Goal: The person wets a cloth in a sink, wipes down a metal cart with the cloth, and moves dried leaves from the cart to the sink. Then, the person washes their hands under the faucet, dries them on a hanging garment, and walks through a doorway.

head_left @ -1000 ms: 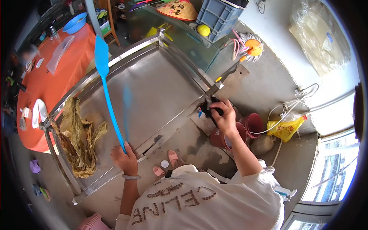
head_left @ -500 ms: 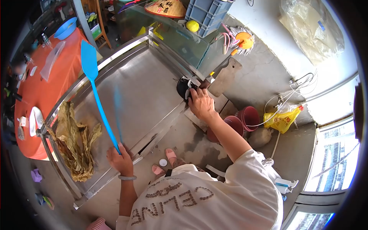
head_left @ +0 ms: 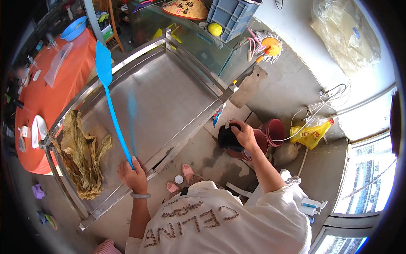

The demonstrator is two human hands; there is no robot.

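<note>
My left hand (head_left: 133,174) is closed round the lower end of a long blue fly swatter (head_left: 104,65), whose flat head points up over the far rail of the metal table (head_left: 156,95). In my right hand (head_left: 244,135) is a black item (head_left: 228,137), pinched at its top edge and hanging beside the table's right corner, in front of the dark red buckets. What the black item is cannot be made out. A crumpled yellow-brown leafy bundle (head_left: 82,156) lies on the table's left end.
Dark red buckets (head_left: 274,132) and a yellow bag (head_left: 311,133) are at the right. A mop (head_left: 270,46) leans near a blue-grey crate (head_left: 230,17). An orange-covered table (head_left: 50,99) is at the far left, with a person partly visible beside it.
My right hand has moved from the table's right corner toward the buckets, carrying the black item away from the corner. The swatter in my left hand has barely shifted.
</note>
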